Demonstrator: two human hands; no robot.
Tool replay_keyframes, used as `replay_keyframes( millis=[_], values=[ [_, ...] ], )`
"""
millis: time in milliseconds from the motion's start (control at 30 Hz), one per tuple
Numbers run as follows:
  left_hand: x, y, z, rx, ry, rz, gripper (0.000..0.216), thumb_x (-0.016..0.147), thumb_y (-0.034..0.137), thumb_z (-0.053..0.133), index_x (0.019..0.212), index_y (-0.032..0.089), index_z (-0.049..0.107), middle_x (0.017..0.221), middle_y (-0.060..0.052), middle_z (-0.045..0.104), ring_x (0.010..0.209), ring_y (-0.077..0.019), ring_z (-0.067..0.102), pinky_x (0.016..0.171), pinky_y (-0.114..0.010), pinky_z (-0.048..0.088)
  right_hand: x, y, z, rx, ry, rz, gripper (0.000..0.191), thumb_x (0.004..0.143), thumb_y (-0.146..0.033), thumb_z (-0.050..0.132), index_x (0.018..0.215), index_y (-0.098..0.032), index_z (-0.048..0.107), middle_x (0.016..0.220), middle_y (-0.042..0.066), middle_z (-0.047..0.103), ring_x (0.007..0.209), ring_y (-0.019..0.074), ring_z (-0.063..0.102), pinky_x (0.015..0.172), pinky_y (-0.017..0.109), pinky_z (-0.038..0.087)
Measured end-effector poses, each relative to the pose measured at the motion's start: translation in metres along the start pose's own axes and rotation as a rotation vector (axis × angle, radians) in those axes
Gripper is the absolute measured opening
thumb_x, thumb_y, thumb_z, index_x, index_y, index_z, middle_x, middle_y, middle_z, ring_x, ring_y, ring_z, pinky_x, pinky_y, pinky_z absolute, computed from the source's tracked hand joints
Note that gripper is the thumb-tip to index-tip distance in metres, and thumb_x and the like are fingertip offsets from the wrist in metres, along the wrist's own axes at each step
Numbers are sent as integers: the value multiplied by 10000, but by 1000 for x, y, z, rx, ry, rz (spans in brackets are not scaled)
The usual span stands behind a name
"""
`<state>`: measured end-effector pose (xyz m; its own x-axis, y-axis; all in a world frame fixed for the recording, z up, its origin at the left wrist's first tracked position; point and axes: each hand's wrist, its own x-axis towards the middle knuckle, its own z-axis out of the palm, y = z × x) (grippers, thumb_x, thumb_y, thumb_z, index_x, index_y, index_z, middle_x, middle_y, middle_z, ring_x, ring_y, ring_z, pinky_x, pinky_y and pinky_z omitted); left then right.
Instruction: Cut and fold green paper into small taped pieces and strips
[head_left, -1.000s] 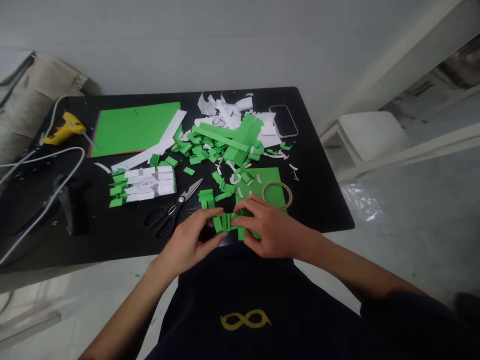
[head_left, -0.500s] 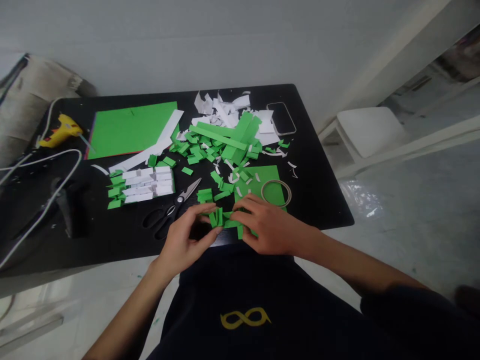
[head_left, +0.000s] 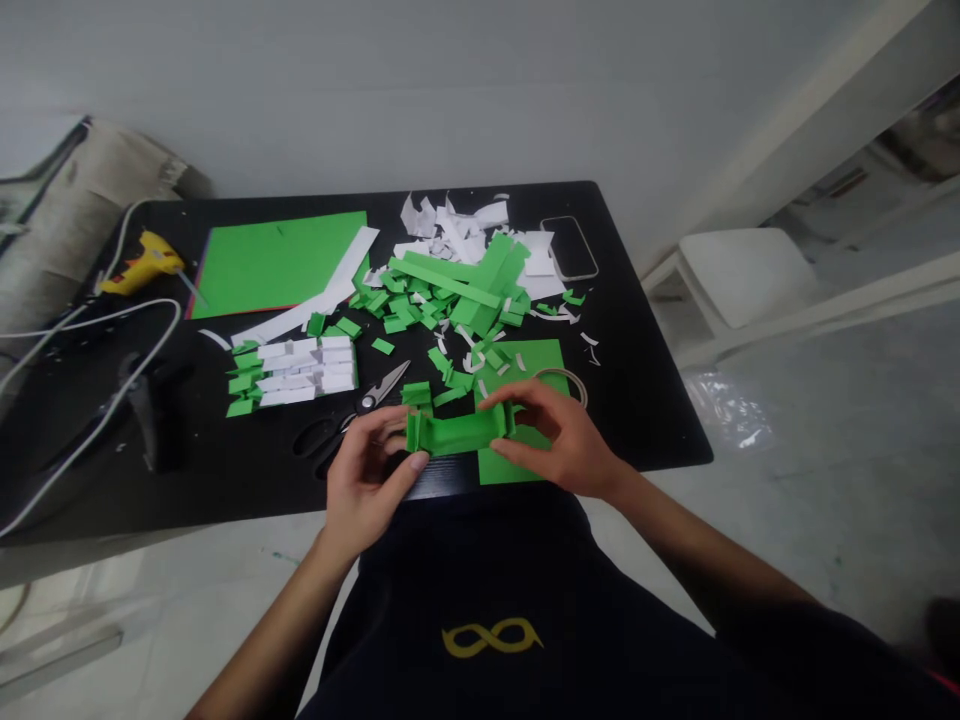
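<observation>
Near the table's front edge, a green paper strip (head_left: pixel 459 433) with folded, upright ends stretches between my two hands. My left hand (head_left: pixel 373 468) is closed on its left folded end, thumb in front and fingers behind. My right hand (head_left: pixel 561 437) grips the right folded end between thumb and fingers. Beneath my right hand lies a flat green paper sheet (head_left: pixel 517 465), partly covered. Black-handled scissors (head_left: pixel 370 402) lie beside my left hand, blades pointing away. Just behind the strip sits a small folded green piece (head_left: pixel 417 394). A roll of tape (head_left: pixel 574 385) is partly hidden behind my right hand.
A heap of green folded pieces (head_left: pixel 409 308) and white paper scraps (head_left: pixel 457 230) covers the table's middle. A white-and-green paper assembly (head_left: pixel 307 369) lies left of the scissors. Farther out are a yellow glue gun (head_left: pixel 150 264) with cable, green sheets (head_left: pixel 277 262) and a phone (head_left: pixel 570 248).
My right hand has drawn back rightward and risen slightly, and the green strip now shows stretched out between both hands. The whole view has shifted a little.
</observation>
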<state>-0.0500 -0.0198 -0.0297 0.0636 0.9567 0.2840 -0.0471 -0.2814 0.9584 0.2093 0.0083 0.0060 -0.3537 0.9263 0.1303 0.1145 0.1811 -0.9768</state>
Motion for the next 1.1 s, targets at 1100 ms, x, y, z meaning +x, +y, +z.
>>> replay_keyframes(
  millis=[1100],
  values=[
    [5, 5, 4, 127, -48, -18, 238, 894, 176, 819, 1107, 223, 723, 1194, -98, 688, 1103, -210, 688, 820, -271, 599, -5, 5, 11, 129, 47, 17, 167, 863, -235, 860, 1008, -242, 777, 1284, 107, 732, 1225, 273, 721, 979, 440, 668]
  ],
)
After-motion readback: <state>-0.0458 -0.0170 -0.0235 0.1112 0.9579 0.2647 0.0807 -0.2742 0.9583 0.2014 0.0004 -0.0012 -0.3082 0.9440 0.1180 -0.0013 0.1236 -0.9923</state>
